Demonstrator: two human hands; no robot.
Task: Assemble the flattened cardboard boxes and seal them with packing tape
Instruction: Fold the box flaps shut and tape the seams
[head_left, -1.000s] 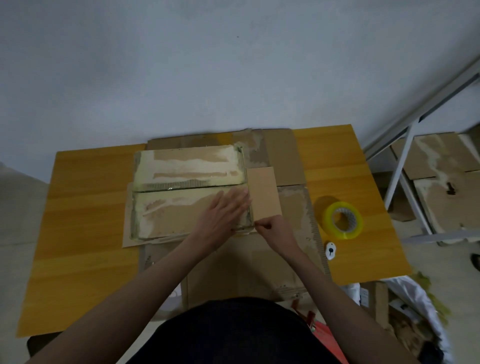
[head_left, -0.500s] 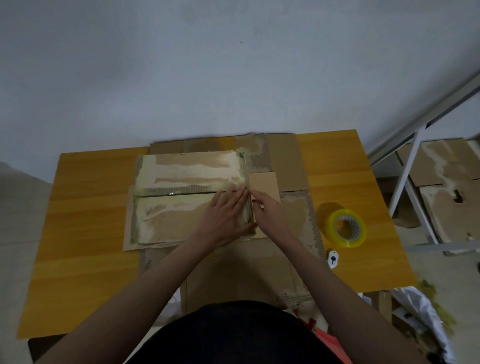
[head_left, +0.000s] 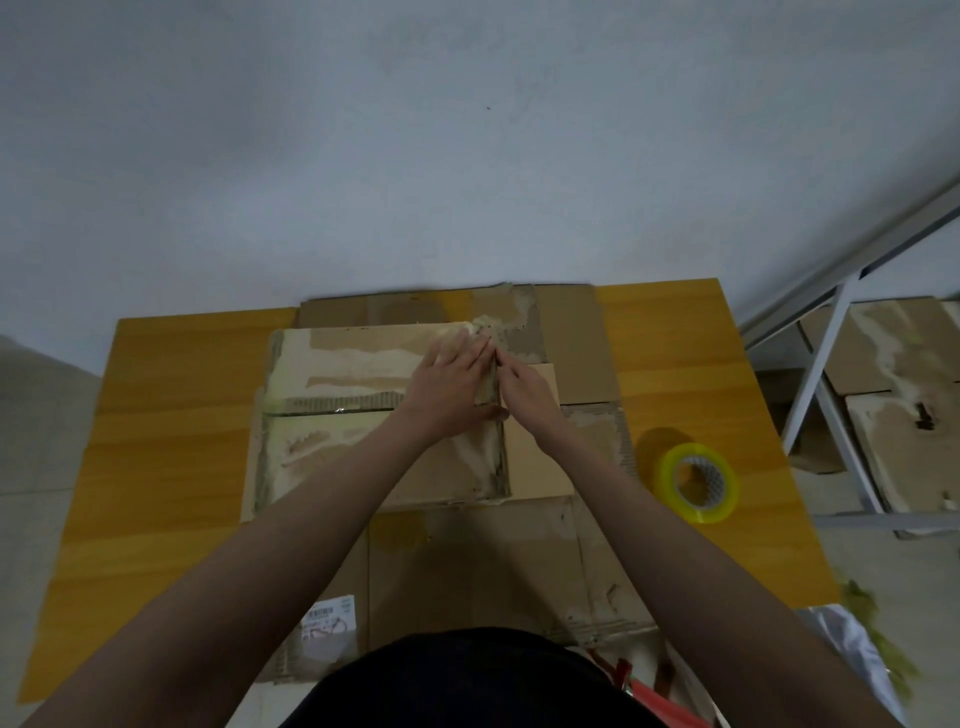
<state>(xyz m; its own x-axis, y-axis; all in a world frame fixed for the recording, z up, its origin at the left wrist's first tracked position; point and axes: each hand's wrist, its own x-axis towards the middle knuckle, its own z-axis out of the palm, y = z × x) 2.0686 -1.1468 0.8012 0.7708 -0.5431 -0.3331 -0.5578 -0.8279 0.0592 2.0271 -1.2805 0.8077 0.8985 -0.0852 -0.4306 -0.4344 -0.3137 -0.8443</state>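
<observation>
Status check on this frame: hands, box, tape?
Left hand flat on box. Right hand at its right edge, grip unclear. Tape roll untouched, to the right.

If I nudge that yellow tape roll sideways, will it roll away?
Probably not: the tape roll lies flat on the table, hole up, so it should slide. It looks light, with a wide open core. Tipped on edge, it would likely roll.

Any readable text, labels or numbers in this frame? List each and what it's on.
Nothing legible.
White sticker on the bottom cardboard sheet, near edge: printed lines and what may be a barcode, too small and blurred to read.
Tape roll: patterned inner core, no readable words.
Box under the hands: only torn tape marks, no print.
</observation>
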